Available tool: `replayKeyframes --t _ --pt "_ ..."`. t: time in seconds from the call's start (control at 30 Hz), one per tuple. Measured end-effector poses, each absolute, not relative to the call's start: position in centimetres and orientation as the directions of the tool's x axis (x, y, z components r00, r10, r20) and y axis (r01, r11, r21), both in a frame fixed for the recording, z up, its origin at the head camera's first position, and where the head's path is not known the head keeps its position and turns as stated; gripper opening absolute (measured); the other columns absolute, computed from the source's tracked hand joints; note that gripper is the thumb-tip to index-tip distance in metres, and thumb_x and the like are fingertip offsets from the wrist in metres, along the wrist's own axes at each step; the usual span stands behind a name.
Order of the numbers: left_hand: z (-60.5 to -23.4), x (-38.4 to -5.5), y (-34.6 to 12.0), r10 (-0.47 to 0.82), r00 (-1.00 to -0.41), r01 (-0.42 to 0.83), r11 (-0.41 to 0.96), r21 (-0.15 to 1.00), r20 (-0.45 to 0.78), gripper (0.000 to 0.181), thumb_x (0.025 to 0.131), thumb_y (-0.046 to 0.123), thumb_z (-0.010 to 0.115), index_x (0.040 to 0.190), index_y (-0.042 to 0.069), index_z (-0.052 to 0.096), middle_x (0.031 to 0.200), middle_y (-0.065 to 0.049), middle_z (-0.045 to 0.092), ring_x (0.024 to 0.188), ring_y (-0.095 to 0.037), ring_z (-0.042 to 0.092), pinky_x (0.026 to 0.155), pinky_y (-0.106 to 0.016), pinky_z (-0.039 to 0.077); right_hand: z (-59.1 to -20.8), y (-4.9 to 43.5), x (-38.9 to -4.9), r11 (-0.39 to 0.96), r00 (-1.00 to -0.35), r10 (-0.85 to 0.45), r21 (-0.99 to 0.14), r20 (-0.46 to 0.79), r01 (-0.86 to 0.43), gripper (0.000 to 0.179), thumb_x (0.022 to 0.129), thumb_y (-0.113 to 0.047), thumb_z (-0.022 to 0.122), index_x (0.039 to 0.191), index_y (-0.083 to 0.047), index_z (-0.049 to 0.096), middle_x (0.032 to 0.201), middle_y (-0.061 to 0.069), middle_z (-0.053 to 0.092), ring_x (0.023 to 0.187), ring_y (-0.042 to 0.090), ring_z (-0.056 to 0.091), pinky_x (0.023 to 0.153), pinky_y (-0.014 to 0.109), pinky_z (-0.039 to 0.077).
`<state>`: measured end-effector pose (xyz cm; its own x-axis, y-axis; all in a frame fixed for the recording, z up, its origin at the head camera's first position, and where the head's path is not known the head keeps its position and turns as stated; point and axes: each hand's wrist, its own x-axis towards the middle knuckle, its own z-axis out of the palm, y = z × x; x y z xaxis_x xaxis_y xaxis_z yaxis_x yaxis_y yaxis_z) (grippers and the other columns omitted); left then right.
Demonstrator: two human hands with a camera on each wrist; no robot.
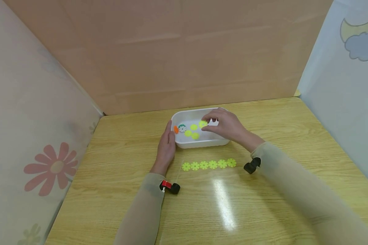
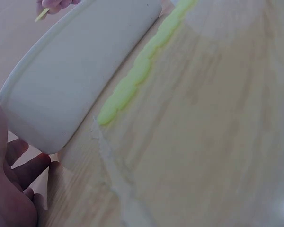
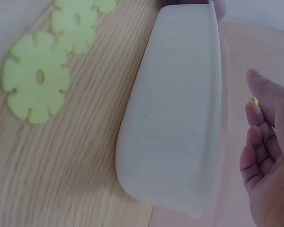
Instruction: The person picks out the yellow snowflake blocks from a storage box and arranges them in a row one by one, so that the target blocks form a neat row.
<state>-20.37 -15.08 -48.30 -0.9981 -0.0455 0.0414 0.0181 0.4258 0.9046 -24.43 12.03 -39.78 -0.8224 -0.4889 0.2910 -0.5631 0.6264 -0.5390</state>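
Observation:
A white plastic tray (image 1: 202,144) stands on the table with several notched plastic discs inside. My left hand (image 1: 166,148) rests against its left end, fingers stretched along the wall. Above the tray's right part, my right hand (image 1: 228,126) pinches a yellow notched disc (image 1: 203,124) between thumb and fingers; only a sliver of that disc shows in the right wrist view. Lying in the tray are yellow discs (image 1: 195,136), an orange disc (image 1: 176,129), a white disc (image 1: 182,128) and a green one (image 1: 180,126) partly hidden behind it.
In front of the tray, a straight row of yellow discs (image 1: 213,164) lies edge to edge on the wooden table (image 1: 116,197). A strip of clear tape (image 2: 116,172) runs from the row's left end toward me. Panels surround the table's back and sides.

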Motion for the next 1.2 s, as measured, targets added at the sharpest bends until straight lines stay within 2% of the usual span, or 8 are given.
replayKeyframes --t 0.27,0.3,0.4,0.5,0.53,0.77,0.93,1.2 --pt "-48.3 -20.4 -15.2 -0.044 -0.998 0.027 0.427 0.904 0.051 0.061 0.121 0.044 0.028 0.179 0.029 0.02 0.181 0.012 0.023 0.167 -0.015 0.02 0.136 -0.044 0.02 -39.7 13.8 -22.9 0.622 -0.823 -0.476 -0.544 0.31 -0.564 0.033 0.092 -0.023 0.093 0.121 -0.013 0.082 0.106 0.004 0.075 0.097 0.025 0.06 0.082 0.042 0.051" --pt "-48.3 -20.4 -15.2 -0.042 -0.998 0.03 0.425 0.905 0.053 0.06 0.121 0.044 0.028 0.179 0.03 0.02 0.181 0.012 0.023 0.167 -0.015 0.02 0.136 -0.044 0.02 -39.6 14.0 -22.7 0.621 -0.822 -0.474 -0.542 0.314 -0.566 0.032 0.092 -0.023 0.093 0.12 -0.013 0.082 0.105 0.004 0.075 0.097 0.026 0.06 0.087 0.044 0.053" --pt "-48.3 -20.4 -15.3 -0.036 -0.998 0.039 0.419 0.907 0.06 0.06 0.121 0.044 0.028 0.179 0.029 0.02 0.181 0.012 0.023 0.167 -0.015 0.02 0.136 -0.044 0.02 -39.6 14.7 -22.1 0.621 -0.819 -0.469 -0.536 0.33 -0.572 0.032 0.091 -0.022 0.094 0.12 -0.012 0.082 0.104 0.004 0.074 0.096 0.027 0.06 0.087 0.045 0.053" --pt "-48.4 -20.4 -15.3 -0.035 -0.998 0.041 0.413 0.91 0.061 0.06 0.121 0.044 0.028 0.179 0.029 0.02 0.181 0.012 0.023 0.167 -0.014 0.02 0.136 -0.044 0.02 -39.6 15.5 -21.5 0.63 -0.816 -0.463 -0.519 0.346 -0.577 0.031 0.091 -0.021 0.094 0.118 -0.012 0.082 0.102 0.002 0.074 0.094 0.023 0.06 0.085 0.044 0.053" --pt "-48.4 -20.4 -15.3 -0.035 -0.997 0.043 0.412 0.91 0.063 0.06 0.121 0.044 0.028 0.179 0.029 0.02 0.181 0.012 0.024 0.167 -0.014 0.02 0.136 -0.044 0.02 -39.6 15.8 -21.3 0.635 -0.817 -0.459 -0.515 0.349 -0.576 0.031 0.09 -0.021 0.094 0.118 -0.013 0.083 0.101 0.001 0.074 0.094 0.023 0.059 0.079 0.041 0.05" --pt "-48.4 -20.5 -15.0 -0.031 -0.997 0.047 0.411 0.91 0.065 0.06 0.121 0.044 0.029 0.179 0.032 0.02 0.181 0.011 0.025 0.166 -0.014 0.021 0.136 -0.044 0.02 -39.6 17.8 -19.8 0.656 -0.826 -0.43 -0.501 0.366 -0.564 0.032 0.087 -0.018 0.097 0.115 -0.014 0.083 0.098 0.0 0.073 0.093 0.024 0.061 0.077 0.041 0.051" --pt "-48.3 -20.5 -15.0 -0.024 -0.997 0.057 0.411 0.91 0.073 0.06 0.121 0.043 0.029 0.179 0.029 0.021 0.181 0.01 0.025 0.167 -0.016 0.021 0.136 -0.045 0.02 -39.8 19.3 -18.9 0.672 -0.823 -0.418 -0.479 0.384 -0.565 0.032 0.085 -0.017 0.098 0.113 -0.015 0.083 0.097 0.0 0.073 0.094 0.026 0.064 0.077 0.042 0.052" --pt "-48.1 -20.5 -15.1 -0.021 -0.997 0.059 0.414 0.909 0.074 0.06 0.121 0.043 0.028 0.179 0.027 0.02 0.181 0.008 0.025 0.167 -0.017 0.021 0.136 -0.045 0.019 -40.0 21.0 -17.6 0.692 -0.821 -0.405 -0.452 0.402 -0.563 0.033 0.081 -0.018 0.1 0.109 -0.018 0.083 0.094 -0.007 0.069 0.089 0.018 0.057 0.073 0.034 0.048"
